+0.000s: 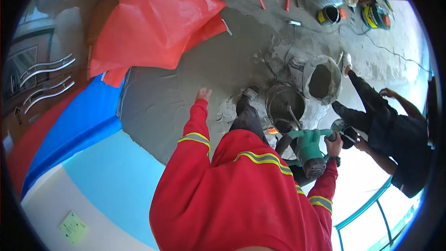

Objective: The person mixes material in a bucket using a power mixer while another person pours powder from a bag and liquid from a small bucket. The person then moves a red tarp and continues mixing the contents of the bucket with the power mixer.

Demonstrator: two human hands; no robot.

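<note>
My right hand [333, 145] is closed round a handle of a green electric paddle mixer [307, 148]. The mixer's shaft [293, 115] reaches down into a dark bucket [268, 107] of grey mix. My left hand [203, 94] is held out over the grey floor, fingers loosely apart, with nothing seen in it. Beside the bucket stands a whitish sack [335, 94], its top open on grey powder. At the right a co-worker in dark clothes [395, 130] holds a dark round container [344, 134] close to my right hand.
Red sheeting [153, 28] and blue sheeting [95, 111] cover the doors at the left. Smooth wet-looking grey floor [153, 97] lies in front. Paint buckets [328, 15] and bags stand at the back right. A cable [390, 52] runs across the floor.
</note>
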